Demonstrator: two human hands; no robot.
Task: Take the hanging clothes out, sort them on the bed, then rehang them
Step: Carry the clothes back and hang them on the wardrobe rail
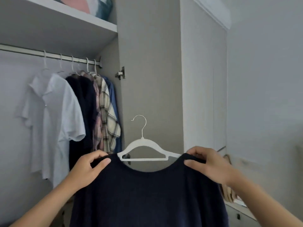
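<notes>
Head view shows a dark blue top (147,194) held up at 6 o'clock, in front of the open closet. The left hand (86,169) pinches the left shoulder of the top, thumb in front and fingers curled behind. The right hand (208,164) pinches the right shoulder the same way. A white hanger (144,149) pokes up out of the neck hole at the middle, its hook free in the air and not on anything.

I think the top is soft and light and will flop if let go, so the shoulders are a good place to hold it. The hanger looks stiff and thin, and the top could slip off one end if it tilts.

At 10 o'clock the rail (49,54) runs under a shelf (65,15). I count six hooks on it. From them hang two white shirts (54,112), one dark piece, two checked shirts (106,112) and one blue shirt (114,95), bunched close, so the count may be off. That makes one top in hand and about six hung.
</notes>
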